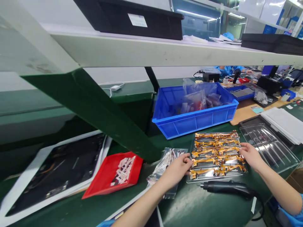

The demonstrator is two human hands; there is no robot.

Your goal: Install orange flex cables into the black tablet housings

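Note:
A clear plastic tray (188, 180) lies on the green table, filled with rows of orange flex cables (216, 154). My left hand (178, 168) grips the tray's left edge, its fingers curled and thumb close to the cables. At the opposite edge, my right hand (251, 155) pinches the tray's rim with thumb and forefinger. Just in front of the tray lies a black electric screwdriver (228, 188), its tip pointing left. Partly behind my left forearm are clear plastic bags (163, 164) with small parts inside.
A blue bin (196, 122) of bagged parts stands behind the tray. An empty clear tray (267, 145) is at right. On the left are a red scoop tray (106, 186) with white pieces and a dark panel (59, 170). A green post (106, 116) supports the overhead shelf (153, 52).

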